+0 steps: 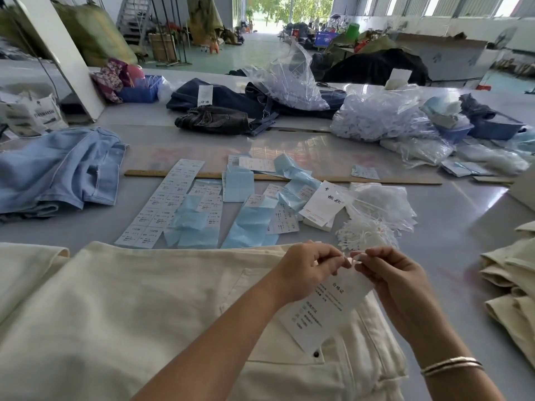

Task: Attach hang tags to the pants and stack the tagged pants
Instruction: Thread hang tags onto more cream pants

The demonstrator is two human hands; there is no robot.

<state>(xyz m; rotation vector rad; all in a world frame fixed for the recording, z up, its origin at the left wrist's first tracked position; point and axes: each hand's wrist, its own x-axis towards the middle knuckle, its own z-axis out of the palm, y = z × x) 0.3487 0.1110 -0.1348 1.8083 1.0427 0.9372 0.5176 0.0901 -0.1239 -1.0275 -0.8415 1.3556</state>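
Left hand and right hand are up close together over the cream pants, fingertips nearly meeting, both pinching a little white string at the top of a hang tag. So both hands are clamped on the tag/string bit, not loose. The tag itself is a white card, longish rectangle, printed with dark text in a few blocks, hanging tilted below the fingers and lying over the waistband area. You can see a dark button just under its lower corner. The pants are off-white denim-ish fabric, spread flat across the near edge of the table, pocket seam showing.

Right wrist has a thin metal bangle.

Past the pants there's a mess of sticker sheets and pale blue backing paper, a wooden ruler running across, a small stack of blank tags, and a bag of white strings. Folded cream pants sit at the right edge, light blue jeans off to the left, dark jeans further back.
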